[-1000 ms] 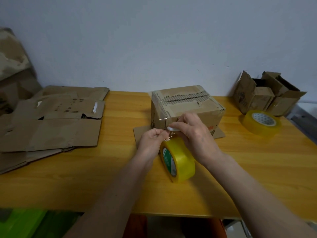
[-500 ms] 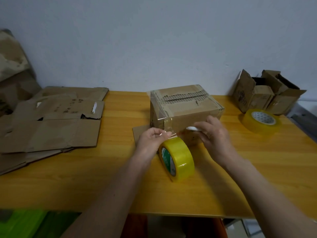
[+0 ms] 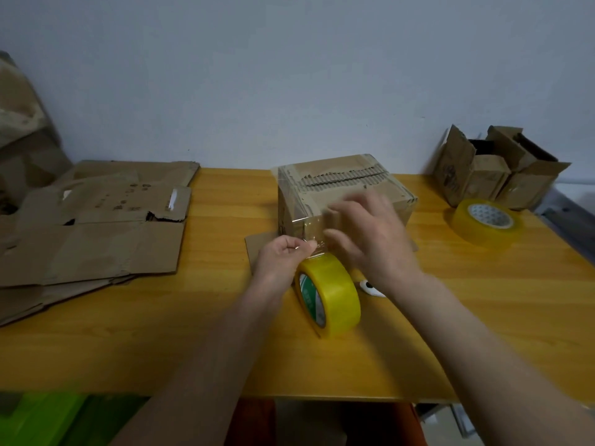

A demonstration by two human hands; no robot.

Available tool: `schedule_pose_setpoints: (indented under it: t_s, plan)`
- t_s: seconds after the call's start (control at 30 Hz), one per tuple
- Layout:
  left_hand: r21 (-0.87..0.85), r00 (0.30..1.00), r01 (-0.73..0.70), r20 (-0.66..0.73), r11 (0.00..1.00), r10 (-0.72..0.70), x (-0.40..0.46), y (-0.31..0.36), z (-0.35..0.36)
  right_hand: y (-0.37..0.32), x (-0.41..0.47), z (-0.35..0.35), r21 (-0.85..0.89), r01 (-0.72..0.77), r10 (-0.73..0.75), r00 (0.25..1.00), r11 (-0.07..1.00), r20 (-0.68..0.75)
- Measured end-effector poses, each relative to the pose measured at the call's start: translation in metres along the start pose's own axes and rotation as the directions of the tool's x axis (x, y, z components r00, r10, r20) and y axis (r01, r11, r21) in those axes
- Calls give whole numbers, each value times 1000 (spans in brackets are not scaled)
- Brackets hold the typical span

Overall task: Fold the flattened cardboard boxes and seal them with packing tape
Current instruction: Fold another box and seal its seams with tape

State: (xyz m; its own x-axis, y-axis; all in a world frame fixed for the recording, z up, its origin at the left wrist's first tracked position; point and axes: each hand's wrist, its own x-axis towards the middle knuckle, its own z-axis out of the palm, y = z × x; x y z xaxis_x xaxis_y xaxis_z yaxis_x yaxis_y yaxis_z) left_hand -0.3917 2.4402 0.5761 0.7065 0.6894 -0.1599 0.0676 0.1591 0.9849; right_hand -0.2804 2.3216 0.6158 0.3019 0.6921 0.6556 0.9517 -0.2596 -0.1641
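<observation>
A roll of yellow packing tape (image 3: pixel 328 297) is stood on edge on the wooden table (image 3: pixel 161 349), nearest the table's front edge. Just behind it, a small white object (image 3: pixel 370 287) is seen on the table under the right wrist; what it is cannot be told. The loose end of clear tape (image 3: pixel 314 235), which runs up the near face of the box, is pinched between the curled fingers of the left hand (image 3: pixel 283 257). The right hand (image 3: pixel 370 233) is blurred, its fingers spread and straight against the box's near face, with nothing gripped. The folded cardboard box (image 3: pixel 341 191) is set at the middle of the table. Flattened cardboard boxes (image 3: pixel 96 226) are stacked at far left. At far right a second tape roll (image 3: pixel 486 222) is laid flat, beside open small boxes (image 3: pixel 495 169) by the wall.
</observation>
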Motion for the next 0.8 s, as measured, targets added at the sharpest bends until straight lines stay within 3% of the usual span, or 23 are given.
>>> schedule_pose_setpoints:
  t_s: [0.13, 0.4, 0.57, 0.63, 0.7, 0.73, 0.8]
  plan:
    - [-16, 999, -16, 44, 1000, 17, -3, 0, -4, -5, 32, 27, 57, 12, -24, 978, 998, 205]
    - [52, 991, -91, 99, 994, 86, -11, 2, -6, -1, 32, 39, 88, -58, 51, 995, 994, 86]
    - [-51, 987, -149, 48, 987, 152, -21, -9, -9, 8, 37, 36, 180, -114, 85, 984, 977, 159]
    - [-86, 985, -168, 18, 982, 170, -21, -10, -11, 3, 32, 26, 294, -132, 106, 989, 946, 104]
    - [-73, 981, -194, 15, 978, 196, -22, -10, -12, -7, 17, 16, 378, -136, 176, 982, 916, -74]
    - [-63, 979, -203, 23, 977, 205, -22, -9, -11, -13, 9, 12, 425, -175, 235, 968, 888, -92]
    - [-65, 977, -206, 47, 976, 210, -24, -9, -10, -25, -5, 8, 551, -371, 366, 922, 748, 123]
